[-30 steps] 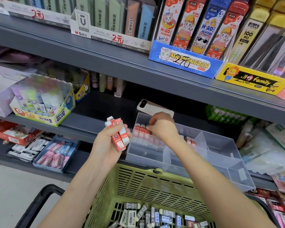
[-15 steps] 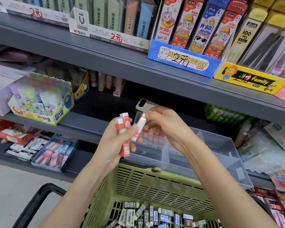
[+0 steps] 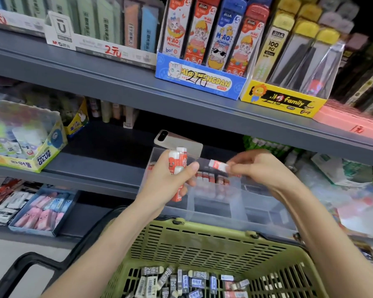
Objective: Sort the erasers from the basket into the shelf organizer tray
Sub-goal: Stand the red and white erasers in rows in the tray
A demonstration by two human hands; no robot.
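Mid-sort rn: left hand grips a small stack of red erasers upright. Right hand pinches a single eraser by its end, just right of the stack. Clear organizer tray sits behind both hands w/ a red row started. Next imo: lower it into that row, lined up. Green basket under the wrists holds lots of 2B erasers. Grey store shelf carries the tray, phone just past the left hand.

Grey shelf with clear organizer tray, phone and glue box on it
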